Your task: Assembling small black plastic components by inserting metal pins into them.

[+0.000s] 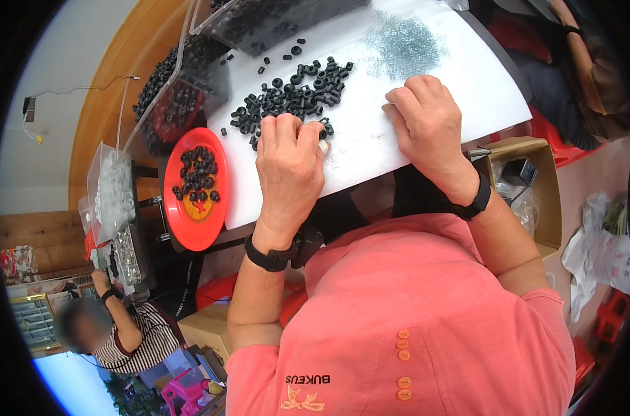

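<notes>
My left hand [287, 163] is closed, fingers bent down at the near edge of a pile of small black rubber-like bushings [287, 100]. A small whitish bit [323, 146] shows beside its thumb; what the fingertips hold is hidden. Over the bare right part of the white work surface [370, 149], my right hand [429, 125] has its fingers curled in toward the thumb. Anything in that pinch is out of sight. To the left, an oval red plate [218, 152] carries more of the black pieces [197, 170].
Clear bins of black parts [159, 87] stand at the far left, with a box of clear pieces [114, 187] nearer. A dark grainy patch [405, 45] marks the far right surface. A cardboard box [547, 187] sits at right. Other people are at lower left [145, 340] and upper right [585, 76].
</notes>
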Motion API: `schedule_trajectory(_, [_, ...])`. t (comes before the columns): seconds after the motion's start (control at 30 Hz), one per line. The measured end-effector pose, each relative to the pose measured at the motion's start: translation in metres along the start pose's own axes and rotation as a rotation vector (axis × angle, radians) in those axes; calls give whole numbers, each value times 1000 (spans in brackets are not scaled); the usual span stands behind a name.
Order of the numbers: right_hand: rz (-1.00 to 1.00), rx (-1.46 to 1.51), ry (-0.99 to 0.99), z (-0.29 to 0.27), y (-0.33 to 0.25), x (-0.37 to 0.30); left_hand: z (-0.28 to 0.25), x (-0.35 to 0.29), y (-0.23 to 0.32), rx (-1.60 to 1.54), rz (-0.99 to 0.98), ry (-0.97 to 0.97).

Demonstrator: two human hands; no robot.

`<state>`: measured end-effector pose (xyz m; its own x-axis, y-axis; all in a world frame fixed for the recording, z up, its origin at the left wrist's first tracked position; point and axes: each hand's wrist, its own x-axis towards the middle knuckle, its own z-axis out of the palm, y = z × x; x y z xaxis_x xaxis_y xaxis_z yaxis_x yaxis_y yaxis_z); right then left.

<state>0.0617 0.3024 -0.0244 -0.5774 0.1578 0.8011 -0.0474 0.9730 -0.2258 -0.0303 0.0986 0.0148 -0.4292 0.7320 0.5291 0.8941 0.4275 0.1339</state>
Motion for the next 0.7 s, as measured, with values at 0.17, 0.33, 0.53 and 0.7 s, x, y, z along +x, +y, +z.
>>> schedule_trajectory(0.17, [8,5,18,0,2,-2,-5,0,9,-30,39,59])
schedule_trajectory(0.33, [3,6,0,-1,1,-2,7,-13,28,-102,34,-19])
schedule_trajectory(0.53, [80,453,-22,-19,-10,8,0,-17,27,-449,-142,16])
schedule_trajectory(0.7, [236,858,-186,-15,-40,1,-3,-22,33,-813,-340,-32])
